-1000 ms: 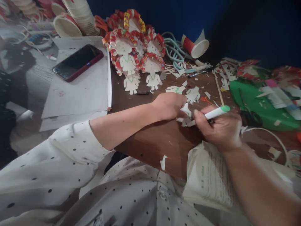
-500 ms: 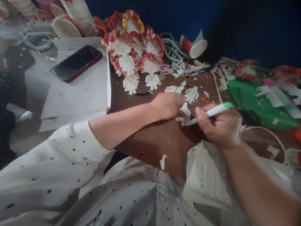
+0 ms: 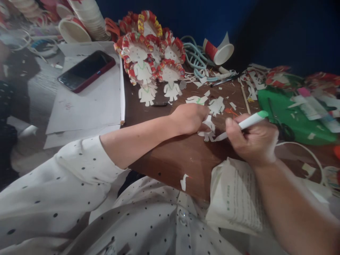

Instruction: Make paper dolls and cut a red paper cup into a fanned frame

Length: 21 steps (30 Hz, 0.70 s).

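Note:
My left hand (image 3: 189, 119) is closed, its fingertips pinning a small white paper cutout (image 3: 209, 131) against the brown table. The cutout is shaped like a little figure, and part of it is hidden beneath the fingers. In my right hand (image 3: 256, 140) is a white marker (image 3: 251, 122) with a green end, gripped like a pen. Its tip points down and left, close to the cutout's lower right edge; whether it touches is too small to tell. Just beyond my left hand lie a paper cutout with green marks (image 3: 197, 100) and a plain white one (image 3: 216, 106).
Paper dolls with red ruffled rims (image 3: 171, 76) stand at the back. A phone (image 3: 87, 71) rests on a white box (image 3: 87, 109) at left. Bagged tissues (image 3: 233, 194) sit by my right forearm. Scissors (image 3: 283, 129) lie on green material (image 3: 305, 124), with light-blue cord (image 3: 196, 58) behind.
My right hand and the marker have shifted slightly to the right, and the marker's tip has moved from over the cutout to its edge. My left hand stays in place.

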Tool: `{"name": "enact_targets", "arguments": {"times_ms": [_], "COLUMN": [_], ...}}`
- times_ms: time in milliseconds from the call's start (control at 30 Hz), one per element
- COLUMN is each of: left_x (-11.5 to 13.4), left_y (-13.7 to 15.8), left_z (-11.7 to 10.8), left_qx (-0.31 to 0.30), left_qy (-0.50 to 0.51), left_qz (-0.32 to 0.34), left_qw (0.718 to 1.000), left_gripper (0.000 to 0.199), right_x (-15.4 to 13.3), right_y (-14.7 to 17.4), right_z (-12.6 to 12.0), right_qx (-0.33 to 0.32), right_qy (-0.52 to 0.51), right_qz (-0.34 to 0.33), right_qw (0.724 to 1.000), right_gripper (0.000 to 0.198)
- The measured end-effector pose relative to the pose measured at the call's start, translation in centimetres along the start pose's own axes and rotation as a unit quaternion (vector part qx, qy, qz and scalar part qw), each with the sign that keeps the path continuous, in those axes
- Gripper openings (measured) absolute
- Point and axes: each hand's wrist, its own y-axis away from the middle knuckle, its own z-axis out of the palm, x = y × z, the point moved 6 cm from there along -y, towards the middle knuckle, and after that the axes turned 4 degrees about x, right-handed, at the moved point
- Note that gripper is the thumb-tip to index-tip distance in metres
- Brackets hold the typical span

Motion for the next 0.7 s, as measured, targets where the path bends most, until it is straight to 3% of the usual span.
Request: {"name": "enact_targets", "arguments": {"times_ms": [433,700], "left_x": [0.42,0.42], "left_y": [0.16,0.17], "left_z": [-0.33,-0.3], "left_qx": [-0.014,-0.009], "left_qy": [-0.02,-0.017], "left_qz": [-0.01,-0.005], "left_qw": [1.0,1.0], "left_gripper": [0.031,0.031], "right_x": [-0.51,-0.08], "right_y": [-0.05,0.14], "right_z": [0.66,0.81], "right_qx": [-0.041,-0.026], "right_qy": [0.002,-0.003], "right_qz": [0.007,0.005], "right_qw": [0.999,1.0], "right_gripper": [0.033,0.028]}}
